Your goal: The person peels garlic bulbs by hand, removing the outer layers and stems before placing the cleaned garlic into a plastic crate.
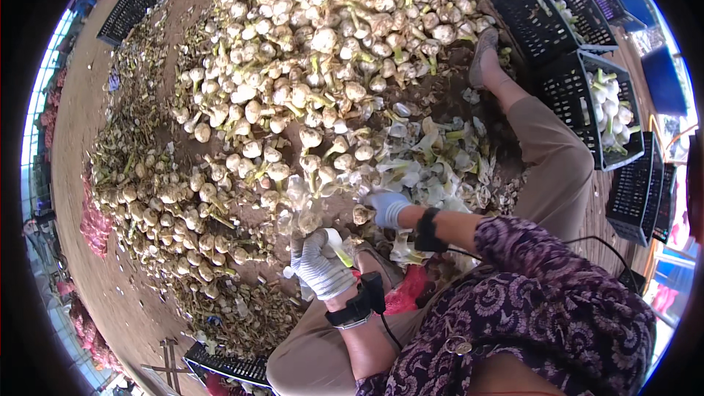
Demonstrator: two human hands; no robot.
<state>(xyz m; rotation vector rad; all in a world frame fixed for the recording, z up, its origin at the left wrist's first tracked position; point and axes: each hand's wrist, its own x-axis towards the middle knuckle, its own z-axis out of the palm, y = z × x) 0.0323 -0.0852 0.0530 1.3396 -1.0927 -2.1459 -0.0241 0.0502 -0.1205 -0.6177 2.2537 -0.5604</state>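
Observation:
My left hand (319,265), in a whitish knit glove, is closed around a garlic stalk (338,247), white at the top and green lower down. Whether a bulb sits inside that grip is hidden. To its right and a little farther off, my right hand (386,208) wears a pale bluish glove. Motion smears its fingers, and a garlic bulb (361,214) shows right beside them; I cannot make out whether they grip it. Loose translucent skins (302,202) lie just beyond my left hand. A heap of peeled garlic skins (425,154) spreads past my right hand.
A large pile of garlic bulbs (323,40) covers the ground ahead, with more bulbs (172,213) at left. Black crates (543,18) stand at right, one holding cleaned white garlic (610,114). Red mesh (408,290) lies between my legs. Another black crate (130,9) is far left.

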